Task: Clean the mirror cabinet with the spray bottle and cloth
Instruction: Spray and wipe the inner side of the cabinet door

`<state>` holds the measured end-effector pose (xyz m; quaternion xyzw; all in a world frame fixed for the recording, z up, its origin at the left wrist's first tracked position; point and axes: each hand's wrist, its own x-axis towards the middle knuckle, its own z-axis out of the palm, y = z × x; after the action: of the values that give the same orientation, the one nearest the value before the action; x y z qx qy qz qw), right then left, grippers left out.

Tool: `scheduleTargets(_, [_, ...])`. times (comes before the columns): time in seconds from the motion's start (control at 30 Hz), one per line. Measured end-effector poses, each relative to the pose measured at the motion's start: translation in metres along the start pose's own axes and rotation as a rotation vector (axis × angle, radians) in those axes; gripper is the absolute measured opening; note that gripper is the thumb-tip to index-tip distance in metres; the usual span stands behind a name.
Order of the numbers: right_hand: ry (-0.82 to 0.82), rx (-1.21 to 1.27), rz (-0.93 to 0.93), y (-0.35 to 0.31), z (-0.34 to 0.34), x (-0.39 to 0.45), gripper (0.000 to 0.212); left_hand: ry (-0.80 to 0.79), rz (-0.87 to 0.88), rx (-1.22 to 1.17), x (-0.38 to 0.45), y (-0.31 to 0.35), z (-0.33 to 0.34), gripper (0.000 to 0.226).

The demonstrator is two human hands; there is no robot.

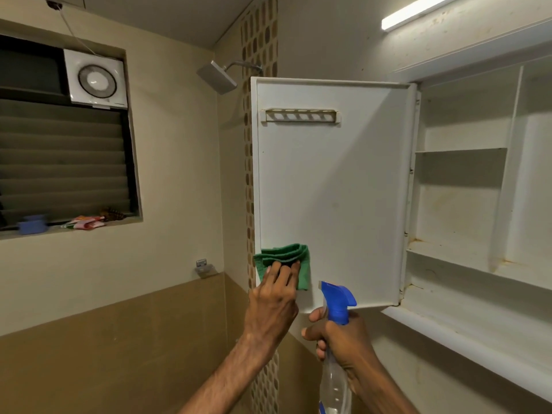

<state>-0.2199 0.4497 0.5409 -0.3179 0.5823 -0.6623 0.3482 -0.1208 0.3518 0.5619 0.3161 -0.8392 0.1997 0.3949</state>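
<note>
The white cabinet door [331,180] stands swung open, its inner face toward me. My left hand [273,300] presses a folded green cloth [283,258] flat against the door's lower left corner, fingers straight on the cloth. Below the door's bottom edge, my right hand [340,339] grips a clear spray bottle [336,380] by the neck, its blue trigger head [337,300] pointing left. The open cabinet body [466,204] with bare white shelves is to the right.
A toothbrush rack [301,116] sits high on the door's inner face. A shower head [217,76] juts out behind the door. A louvred window [64,162] with an exhaust fan [96,80] is on the left wall. A ledge [466,345] runs below the cabinet.
</note>
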Motion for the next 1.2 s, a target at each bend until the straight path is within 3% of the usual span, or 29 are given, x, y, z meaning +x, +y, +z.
scheduleTargets(0.33, [0.010, 0.004, 0.032, 0.008, -0.012, -0.010, 0.023, -0.068, 0.018, -0.047, -0.037, 0.010, 0.018, 0.052])
scheduleTargets(0.47, [0.014, -0.005, 0.043, 0.009, -0.016, -0.015, 0.024, -0.133, 0.030, -0.054, -0.050, 0.011, 0.026, 0.041])
scheduleTargets(0.63, [0.011, 0.005, 0.035, 0.005, -0.015, -0.021, 0.024, -0.221, 0.051, -0.077, -0.049, 0.010, 0.012, 0.043])
scheduleTargets(0.73, [-0.005, 0.021, -0.011, -0.004, -0.014, -0.024, 0.023, -0.231, -0.088, -0.204, -0.034, 0.003, -0.010, 0.026])
scheduleTargets(0.87, [-0.105, 0.025, -0.059, -0.024, -0.005, -0.026, 0.025, 0.033, -0.358, -0.555, 0.012, -0.009, -0.060, 0.027])
scheduleTargets(0.97, [-0.194, -0.045, -0.095, -0.042, 0.006, -0.023, 0.025, 0.423, -0.195, -0.365, 0.063, -0.021, -0.113, 0.034])
scheduleTargets(1.03, [-0.243, -0.080, -0.091, -0.054, 0.016, -0.018, 0.024, 0.527, -0.027, -0.145, 0.097, -0.032, -0.135, 0.042])
scheduleTargets(1.1, [-0.271, -0.096, -0.088, -0.067, 0.030, -0.008, 0.023, 0.467, 0.131, 0.010, 0.125, -0.042, -0.140, 0.047])
scheduleTargets(1.2, [-0.247, -0.098, -0.091, -0.082, 0.051, 0.012, 0.021, 0.213, 0.215, 0.085, 0.141, -0.055, -0.127, 0.041])
